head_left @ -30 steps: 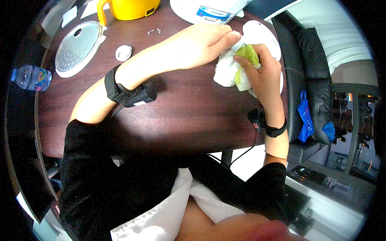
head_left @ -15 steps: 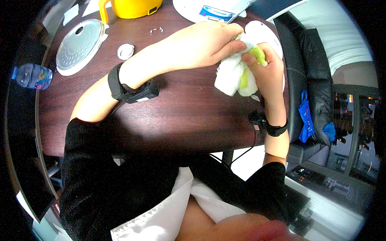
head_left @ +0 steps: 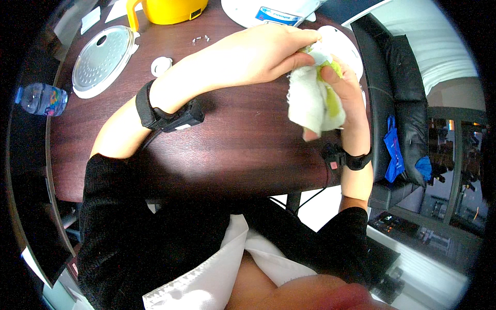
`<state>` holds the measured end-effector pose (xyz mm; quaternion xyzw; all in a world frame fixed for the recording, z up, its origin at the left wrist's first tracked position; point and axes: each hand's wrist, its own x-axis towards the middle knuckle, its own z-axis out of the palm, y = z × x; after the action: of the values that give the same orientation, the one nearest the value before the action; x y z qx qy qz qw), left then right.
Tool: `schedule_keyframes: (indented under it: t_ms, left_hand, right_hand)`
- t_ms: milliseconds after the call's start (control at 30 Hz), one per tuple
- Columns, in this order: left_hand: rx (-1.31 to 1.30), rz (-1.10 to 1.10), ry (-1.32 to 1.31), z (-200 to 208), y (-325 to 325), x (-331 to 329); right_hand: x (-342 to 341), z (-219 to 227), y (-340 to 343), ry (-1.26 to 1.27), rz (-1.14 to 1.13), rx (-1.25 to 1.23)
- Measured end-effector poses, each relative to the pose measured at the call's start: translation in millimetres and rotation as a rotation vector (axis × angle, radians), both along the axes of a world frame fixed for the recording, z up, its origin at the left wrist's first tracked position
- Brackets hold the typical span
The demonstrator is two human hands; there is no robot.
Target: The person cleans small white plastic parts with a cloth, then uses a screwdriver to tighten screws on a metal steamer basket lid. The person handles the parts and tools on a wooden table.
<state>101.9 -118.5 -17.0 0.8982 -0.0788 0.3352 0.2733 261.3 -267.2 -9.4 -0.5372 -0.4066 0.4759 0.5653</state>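
A white cloth with yellow-green patches [head_left: 309, 98] is bunched between my two hands above the far right part of the table. My left hand [head_left: 281, 54] reaches across from the left, its thumb and fingers pinching the cloth's upper end. My right hand [head_left: 351, 95] grips the cloth from the right side, thumb on top, some fingers hidden behind it. A smooth pale piece [head_left: 321, 53] shows in the folds between the hands; its kind cannot be made out. The cloth's lower part hangs down, slightly blurred, with a fingertip showing beneath.
On the dark wooden table [head_left: 227, 139] are a round perforated lid [head_left: 101, 67], a small white cap [head_left: 161, 66], several tiny clear bits [head_left: 200, 39] and a yellow pot [head_left: 173, 10]. A white round item [head_left: 343, 46] lies behind my hands. A bottle [head_left: 44, 99] is far left, a black sofa [head_left: 408, 93] right.
The cloth's lower part has swung down and a little right, opening out. My right hand has turned around it, and a fingertip now shows below. My left hand has shifted slightly right.
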Motion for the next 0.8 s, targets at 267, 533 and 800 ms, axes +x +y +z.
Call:
schedule_keyframes:
  t_ms: [267,533,800]
  left_hand:
    - [-0.116,0.057,0.119,-6,4,1]
    - [-0.256,0.04,-0.043,4,21,2]
    - [-0.668,-0.057,0.397,9,11,-8]
  right_hand:
    - [-9,-1,6,-1.185,-0.321,0.277]
    - [27,-10,-7,-0.612,-0.419,0.274]
    - [1,3,-8,-1.062,-0.495,0.504]
